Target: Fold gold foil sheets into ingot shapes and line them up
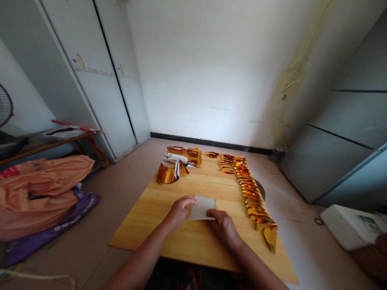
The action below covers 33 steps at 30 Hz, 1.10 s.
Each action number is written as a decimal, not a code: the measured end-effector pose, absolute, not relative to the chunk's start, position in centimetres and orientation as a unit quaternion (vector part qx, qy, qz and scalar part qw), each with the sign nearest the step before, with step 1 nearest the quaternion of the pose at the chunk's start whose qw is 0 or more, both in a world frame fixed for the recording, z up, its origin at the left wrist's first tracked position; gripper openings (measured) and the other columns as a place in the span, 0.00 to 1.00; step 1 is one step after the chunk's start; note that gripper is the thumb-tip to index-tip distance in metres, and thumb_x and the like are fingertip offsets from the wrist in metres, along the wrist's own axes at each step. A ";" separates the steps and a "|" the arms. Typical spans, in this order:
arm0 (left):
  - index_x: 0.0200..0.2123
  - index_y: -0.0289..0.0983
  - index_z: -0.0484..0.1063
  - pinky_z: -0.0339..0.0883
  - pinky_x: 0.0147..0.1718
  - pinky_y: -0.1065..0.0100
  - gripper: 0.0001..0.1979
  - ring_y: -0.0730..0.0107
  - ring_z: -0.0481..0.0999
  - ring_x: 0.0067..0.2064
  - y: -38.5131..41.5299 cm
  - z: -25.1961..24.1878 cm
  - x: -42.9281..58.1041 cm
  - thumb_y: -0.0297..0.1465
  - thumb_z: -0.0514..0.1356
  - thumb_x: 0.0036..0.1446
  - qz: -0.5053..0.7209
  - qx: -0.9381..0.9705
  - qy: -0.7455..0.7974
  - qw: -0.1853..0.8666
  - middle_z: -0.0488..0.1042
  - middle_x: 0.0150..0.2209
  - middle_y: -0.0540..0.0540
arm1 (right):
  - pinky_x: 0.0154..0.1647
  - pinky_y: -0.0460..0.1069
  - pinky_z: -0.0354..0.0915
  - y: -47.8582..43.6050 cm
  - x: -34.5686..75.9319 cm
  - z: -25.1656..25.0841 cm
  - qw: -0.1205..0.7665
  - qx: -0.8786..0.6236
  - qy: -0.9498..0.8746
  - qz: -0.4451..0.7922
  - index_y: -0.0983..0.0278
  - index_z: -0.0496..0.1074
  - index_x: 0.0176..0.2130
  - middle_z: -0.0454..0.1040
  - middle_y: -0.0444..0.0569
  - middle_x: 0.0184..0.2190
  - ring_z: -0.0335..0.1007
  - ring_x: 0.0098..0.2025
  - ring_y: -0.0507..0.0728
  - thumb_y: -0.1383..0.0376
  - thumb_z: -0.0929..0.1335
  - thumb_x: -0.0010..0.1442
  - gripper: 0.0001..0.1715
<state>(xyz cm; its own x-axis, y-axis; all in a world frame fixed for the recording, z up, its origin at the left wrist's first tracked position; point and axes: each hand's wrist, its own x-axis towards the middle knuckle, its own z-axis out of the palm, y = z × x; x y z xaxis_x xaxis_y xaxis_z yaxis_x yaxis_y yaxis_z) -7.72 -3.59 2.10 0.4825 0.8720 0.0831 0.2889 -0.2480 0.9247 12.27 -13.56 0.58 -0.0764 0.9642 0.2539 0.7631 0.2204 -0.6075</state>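
A small sheet of paper (203,206) lies near the middle of the wooden board, pale side up. My left hand (180,207) is at its left edge, thumb and fingers closed on the upper left part. Curled fingers of my right hand (226,226) grip the lower right edge. Folded gold foil paper pieces (250,189) overlap in a long row down the right side of the board. A curved stack of gold foil sheets (169,173) stands at the far left, white edges showing.
The wooden board (145,209) has more gold foil pieces (226,163) along its far edge. Orange and purple bags (45,197) lie on the floor at left. A white box (352,225) and a grey refrigerator-like cabinet (341,141) stand at right, a wardrobe (99,80) at left.
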 end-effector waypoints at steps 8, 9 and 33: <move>0.59 0.38 0.60 0.66 0.45 0.67 0.37 0.67 0.74 0.44 -3.4 2.5 -6.8 0.19 0.52 0.42 0.251 0.707 0.365 0.551 0.74 0.48 0.47 | 0.32 0.45 0.63 -10.8 11.5 1.1 0.379 -0.711 -0.556 0.206 0.63 0.63 0.49 0.77 0.47 0.34 0.73 0.31 0.54 0.65 0.61 0.56 0.20; 0.61 0.39 0.56 0.67 0.42 0.67 0.37 0.68 0.74 0.41 -3.3 2.6 -6.6 0.20 0.53 0.44 0.242 0.713 0.383 0.535 0.75 0.45 0.48 | 0.32 0.45 0.63 -10.6 11.3 1.1 0.367 -0.723 -0.552 0.192 0.63 0.63 0.50 0.77 0.47 0.34 0.73 0.31 0.53 0.66 0.61 0.56 0.20; 0.46 0.44 0.70 0.66 0.43 0.71 0.13 0.71 0.73 0.46 -5.1 2.0 -4.0 0.31 0.52 0.60 0.163 0.828 0.517 0.145 0.65 0.54 0.49 | 0.25 0.44 0.57 -8.6 10.1 1.3 0.115 -0.810 -0.574 0.032 0.63 0.65 0.44 0.74 0.50 0.37 0.74 0.31 0.53 0.71 0.56 0.65 0.13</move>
